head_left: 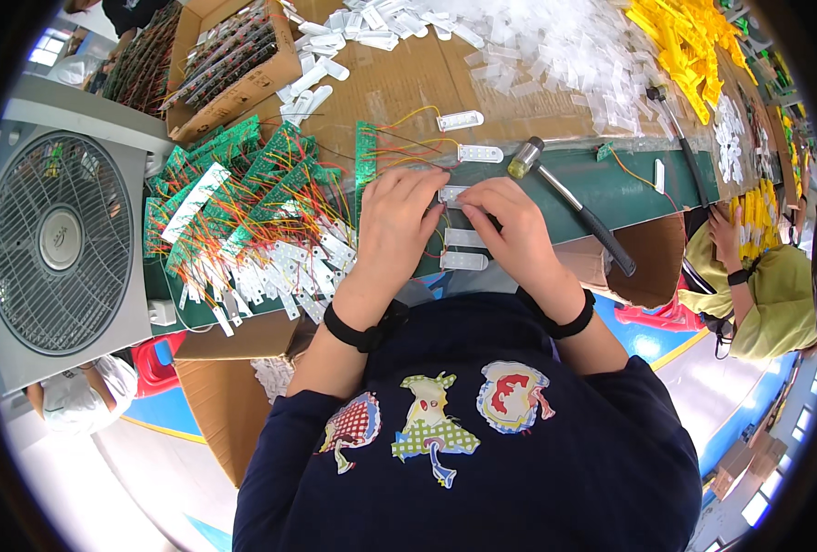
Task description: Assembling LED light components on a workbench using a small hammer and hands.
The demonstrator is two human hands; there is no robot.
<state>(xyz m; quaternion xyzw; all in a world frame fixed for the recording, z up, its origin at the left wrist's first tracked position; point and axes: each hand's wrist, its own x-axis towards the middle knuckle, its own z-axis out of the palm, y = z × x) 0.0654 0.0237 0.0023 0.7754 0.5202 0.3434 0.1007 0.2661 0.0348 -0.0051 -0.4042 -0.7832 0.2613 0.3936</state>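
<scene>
In front of me, a small white plastic module [451, 195] with rounded ends lies between my fingertips. My left hand [396, 221] closes on its left end, where thin wires run in. The fingers of my right hand [508, 223] pinch its right end. Similar white modules line up with it: a far one [461, 120], another [480, 154] just beyond my fingers, and a near one [463, 260] below. Red and yellow wires tie the far ones to an upright green circuit board strip [365, 152] beside my left hand. What lies under my fingers is partly hidden.
A hammer [574, 198] lies to the right. Wired green circuit boards [243, 193] heap up at left, by a large fan [59, 239]. Clear plastic pieces [555, 55] and yellow parts [689, 41] pile up behind. A co-worker [758, 285] sits at far right.
</scene>
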